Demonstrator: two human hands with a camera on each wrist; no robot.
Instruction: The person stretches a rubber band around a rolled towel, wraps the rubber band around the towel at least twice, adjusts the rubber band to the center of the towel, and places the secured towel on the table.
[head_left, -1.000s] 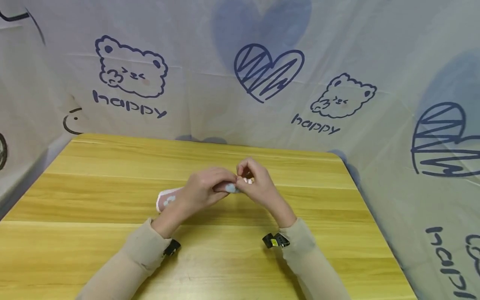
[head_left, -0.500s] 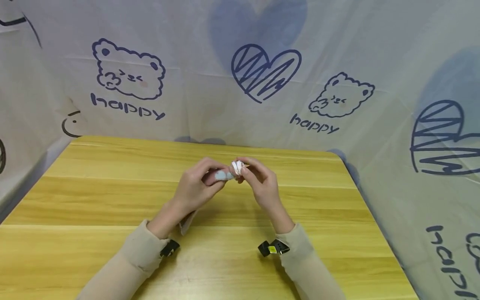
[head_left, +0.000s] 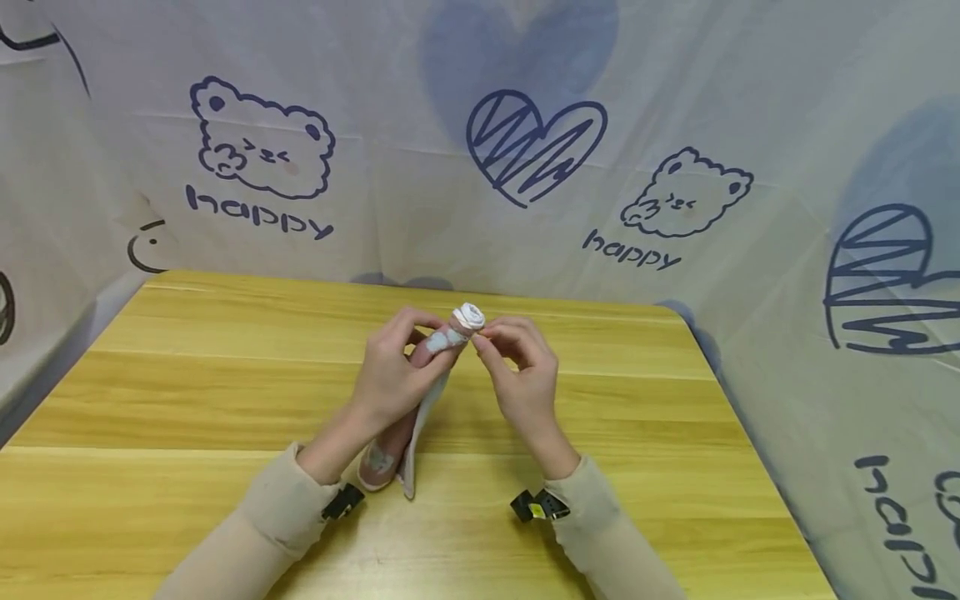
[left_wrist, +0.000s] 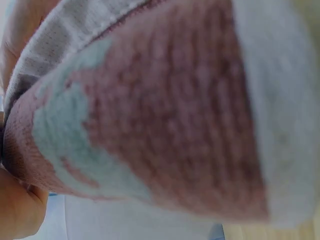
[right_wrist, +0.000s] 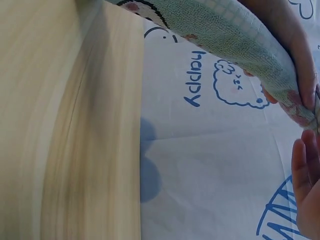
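Since the earlier frames, both hands have lifted the sock off the table. Left hand grips the sock's rolled upper end, fingers curled around it. Right hand pinches beside the roll, fingertips touching it. Sock's loose end hangs toward the left wrist.

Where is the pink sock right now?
In the head view, the pink sock is mid-table, gripped by the left hand, rolled end up, beside the right hand.
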